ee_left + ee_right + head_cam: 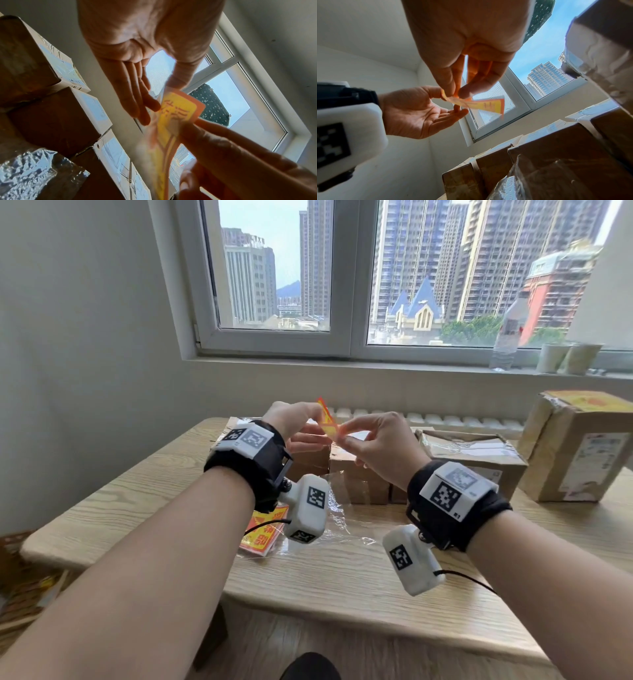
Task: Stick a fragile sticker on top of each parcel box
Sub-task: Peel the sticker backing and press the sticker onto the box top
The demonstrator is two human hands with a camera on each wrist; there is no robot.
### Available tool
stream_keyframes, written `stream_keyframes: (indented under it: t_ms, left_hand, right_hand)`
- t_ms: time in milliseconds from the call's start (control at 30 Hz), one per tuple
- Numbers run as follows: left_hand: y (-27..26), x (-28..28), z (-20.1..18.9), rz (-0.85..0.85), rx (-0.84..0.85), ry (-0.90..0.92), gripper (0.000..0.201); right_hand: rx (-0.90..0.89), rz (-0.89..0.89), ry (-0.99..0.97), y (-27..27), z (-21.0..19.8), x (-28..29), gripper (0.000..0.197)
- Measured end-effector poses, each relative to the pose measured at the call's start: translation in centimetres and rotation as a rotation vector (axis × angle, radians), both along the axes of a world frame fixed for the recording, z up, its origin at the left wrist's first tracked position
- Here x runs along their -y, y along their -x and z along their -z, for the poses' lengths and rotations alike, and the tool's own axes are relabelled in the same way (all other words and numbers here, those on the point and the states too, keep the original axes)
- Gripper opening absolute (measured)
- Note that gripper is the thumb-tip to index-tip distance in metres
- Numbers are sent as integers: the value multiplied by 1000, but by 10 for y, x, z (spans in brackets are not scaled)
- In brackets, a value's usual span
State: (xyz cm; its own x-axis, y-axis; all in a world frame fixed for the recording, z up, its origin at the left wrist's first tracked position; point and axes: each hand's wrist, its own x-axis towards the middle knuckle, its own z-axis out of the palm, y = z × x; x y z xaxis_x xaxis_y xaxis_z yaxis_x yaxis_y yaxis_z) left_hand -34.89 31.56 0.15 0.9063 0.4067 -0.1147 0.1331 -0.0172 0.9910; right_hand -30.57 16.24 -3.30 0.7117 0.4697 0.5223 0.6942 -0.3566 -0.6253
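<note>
Above the parcel boxes [356, 470], at twelve o'clock from the sticker stack [263, 530], the right hand [380, 445] and left hand [294, 422] pinch one fragile sticker [327, 419] (mid-peel, apparently); tugging unevenly could tear or curl it.

Low row of parcel boxes [356, 474] across the table's far middle, tall box [579, 446] blocking far right, sticker stack [263, 530] and crinkled plastic wrap [342, 522] near centre, bare tabletop [342, 583] along the near edge.

parcel boxes [472, 455] on table [342, 577], behind sticker stack [262, 534]
</note>
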Motion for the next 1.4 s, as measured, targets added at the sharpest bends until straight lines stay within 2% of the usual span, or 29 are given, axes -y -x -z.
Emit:
stream_keyframes:
  t_ms: [233, 400, 500, 567, 667, 900, 1133, 1233, 1400]
  left_hand:
    - [-4, -8, 7, -123, 60, -145, 19]
    - [-2, -15, 11, -123, 115, -159, 25]
    - [1, -12, 8, -83, 155, -141, 24]
    - [1, -6, 7, -56, 183, -140, 25]
    - [-1, 5, 4, -6, 229, -112, 27]
    - [-20, 54, -1, 57, 317, -106, 28]
    - [-39, 102, -4, 112, 321, -33, 15]
    - [-44, 114, -5, 92, 305, -67, 13]
    - [-48, 122, -8, 112, 244, -54, 13]
  right_hand:
    - [-29, -9, -6, 2, -1, 4, 15]
    - [33, 110, -122, -5, -7, 11, 2]
    - [-45, 154, -186, -11, -16, 21, 5]
    - [-162, 90, -220, -11, -22, 28, 7]
    - [-264, 82, -250, -10, -28, 42, 12]
    - [-250, 194, -326, -17, -34, 82, 27]
    - [-276, 290, -356, -20, -38, 133, 26]
    - [-298, 333, -383, -23, -38, 148, 26]
    - [-333, 359, -390, -28, -38, 163, 16]
